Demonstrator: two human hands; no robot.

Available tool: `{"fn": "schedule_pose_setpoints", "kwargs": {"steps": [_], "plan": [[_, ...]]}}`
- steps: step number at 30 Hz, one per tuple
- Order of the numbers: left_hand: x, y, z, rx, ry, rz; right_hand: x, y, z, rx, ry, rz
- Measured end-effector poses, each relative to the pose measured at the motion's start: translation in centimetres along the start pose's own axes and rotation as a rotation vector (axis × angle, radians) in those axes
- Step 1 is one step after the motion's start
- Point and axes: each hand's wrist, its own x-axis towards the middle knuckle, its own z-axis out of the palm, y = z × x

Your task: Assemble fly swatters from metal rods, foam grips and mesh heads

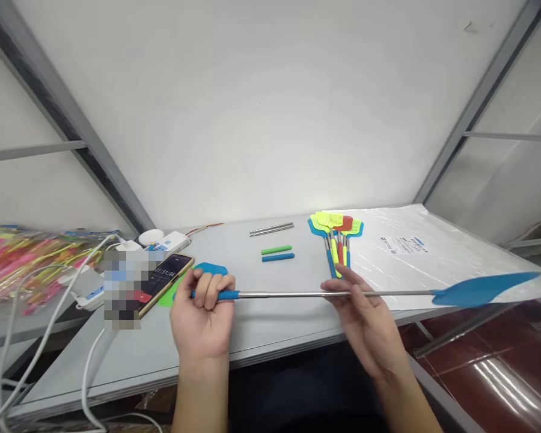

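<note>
An extended blue fly swatter (482, 289) lies level across the view, its blue paddle at the far right. My left hand (207, 313) is wrapped round its blue grip. Further along, my right hand (363, 319) has its thumb in front of the thin metal rod and its fingers behind it. Beyond the rod, a green handle sleeve (276, 249) and a blue handle sleeve (278, 257) lie on the table. Two metal rods (271, 230) rest farther back. Behind my left hand are a blue swatter head (211, 268) and a green one (166, 297), partly hidden.
Several short fly swatters (338, 231) in yellow, blue and red are piled on white plastic wrap (433, 258). On the left are a phone (166, 276), a power strip (174, 242) and white cables (49, 319). Bagged colourful items (40, 258) sit beyond. The table's front edge (288, 343) runs near me.
</note>
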Motion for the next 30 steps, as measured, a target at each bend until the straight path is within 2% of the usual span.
{"fn": "schedule_pose_setpoints", "kwargs": {"steps": [5, 8, 10, 13, 16, 18, 21, 24, 26, 28, 30], "plan": [[1.1, 2.8, -1.5, -0.051, -0.059, 0.09, 1.5, -2.2, -1.7, 0.283, 0.184, -0.001], [1.2, 3.7, -2.0, -0.019, -0.084, 0.103, 2.3, -2.7, -2.2, 0.301, 0.246, -0.027], [1.1, 3.4, -1.9, -0.005, -0.067, 0.131, 2.4, -2.3, -1.7, 0.264, 0.262, -0.08], [0.4, 1.3, -1.2, 0.003, -0.021, 0.172, 1.9, -0.9, 0.0, 0.173, 0.193, -0.151], [-0.9, -1.4, -0.1, 0.02, 0.005, 0.116, 1.1, 0.6, 1.8, 0.107, 0.116, -0.145], [-1.5, -2.3, 0.5, 0.026, 0.004, 0.106, 0.8, 1.3, 2.5, 0.099, 0.104, -0.129], [-1.5, -1.4, 0.5, 0.002, -0.002, 0.115, 0.5, 1.9, 2.5, 0.072, 0.022, -0.053], [-0.5, 1.0, -0.2, -0.059, 0.017, 0.124, 0.4, 2.3, 1.8, 0.042, -0.164, 0.101], [0.2, 2.4, -0.7, -0.101, 0.046, 0.127, 0.6, 2.4, 1.3, 0.071, -0.231, 0.163], [0.6, 3.1, -1.0, -0.12, 0.071, 0.136, 1.1, 2.1, 0.8, 0.129, -0.18, 0.113], [0.9, 3.1, -1.1, -0.111, 0.072, 0.141, 2.0, 1.5, 0.4, 0.151, -0.072, -0.005]]}}
